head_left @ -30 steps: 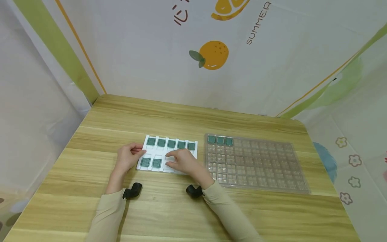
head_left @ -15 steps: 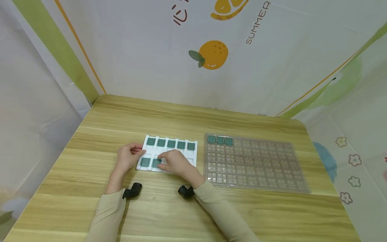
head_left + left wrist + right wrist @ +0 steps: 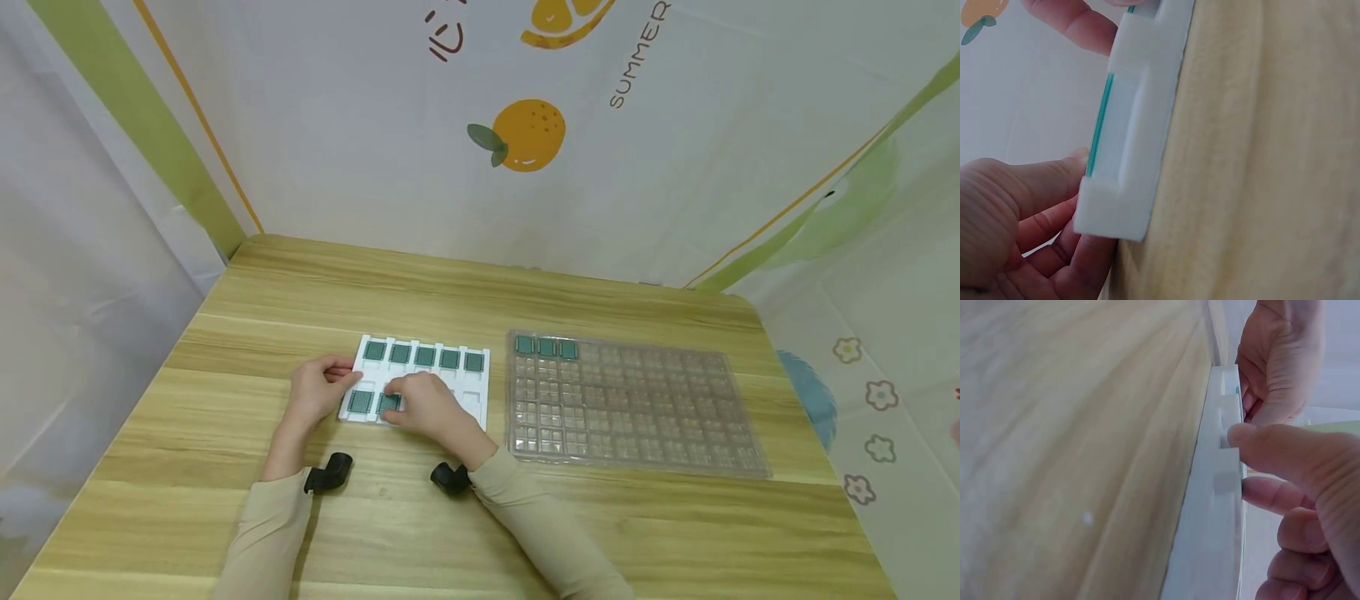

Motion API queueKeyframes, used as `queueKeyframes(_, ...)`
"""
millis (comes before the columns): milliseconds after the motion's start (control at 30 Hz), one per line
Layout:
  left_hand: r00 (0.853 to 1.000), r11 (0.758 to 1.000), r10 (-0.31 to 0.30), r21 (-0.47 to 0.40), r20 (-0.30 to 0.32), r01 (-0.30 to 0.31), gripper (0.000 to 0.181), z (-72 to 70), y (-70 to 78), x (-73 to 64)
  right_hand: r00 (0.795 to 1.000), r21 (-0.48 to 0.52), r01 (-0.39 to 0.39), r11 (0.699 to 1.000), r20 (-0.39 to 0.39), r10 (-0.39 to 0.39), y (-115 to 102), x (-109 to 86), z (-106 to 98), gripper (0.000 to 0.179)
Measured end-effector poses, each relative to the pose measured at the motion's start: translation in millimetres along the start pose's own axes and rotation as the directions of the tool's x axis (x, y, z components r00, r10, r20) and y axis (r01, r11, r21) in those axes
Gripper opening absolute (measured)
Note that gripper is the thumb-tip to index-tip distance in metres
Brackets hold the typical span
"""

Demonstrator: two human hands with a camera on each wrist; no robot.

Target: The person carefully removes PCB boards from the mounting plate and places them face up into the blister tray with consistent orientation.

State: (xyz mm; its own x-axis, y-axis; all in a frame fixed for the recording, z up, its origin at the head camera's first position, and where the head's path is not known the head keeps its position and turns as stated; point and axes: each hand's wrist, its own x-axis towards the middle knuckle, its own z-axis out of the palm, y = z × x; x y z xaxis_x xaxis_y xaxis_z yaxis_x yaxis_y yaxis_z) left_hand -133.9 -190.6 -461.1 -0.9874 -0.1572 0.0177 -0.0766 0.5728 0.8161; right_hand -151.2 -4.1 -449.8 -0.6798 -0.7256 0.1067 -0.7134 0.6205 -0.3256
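Green, square, grid-patterned chips (image 3: 425,357) sit in two trays on the pale wood-grain bench (image 3: 360,283): three in the far-left pockets of a long, clear plastic tray (image 3: 637,400), and seven in a smaller white plastic tray (image 3: 375,377), five along its far row and two at the left of its near row. From where I stand, the left hand (image 3: 315,390) grips the white tray's left end. The right hand (image 3: 431,407) has just shifted left, away from the bare near-row pockets, and its thumb and forefinger straddle the second near-row chip (image 3: 387,405); I cannot tell whether they pinch it. No chip has left its pocket meanwhile, so I judge this a reach rather than a lift.

The left wrist view adds the leftmost near-row chip's thin edge (image 3: 1099,125), showing across a gap in the tray wall. The right wrist view shows the thumb at a wall notch.
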Motion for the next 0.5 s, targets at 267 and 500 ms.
queueKeyframes(267, 1.0, 1.0, -0.006, -0.002, 0.003, 0.006, 0.024, 0.2, 0.8, 0.1, 1.0, 0.005, -0.011, 1.0, -0.006, 0.011, -1.4, 0.5, 0.2, 0.027)
queueKeyframes(500, 1.0, 1.0, 0.009, -0.006, 0.002, -0.009, 0.024, 0.4, -0.6, 0.8, 0.998, 0.046, -0.056, 0.997, 0.002, 0.056, -3.9, 1.5, -2.7, 0.023)
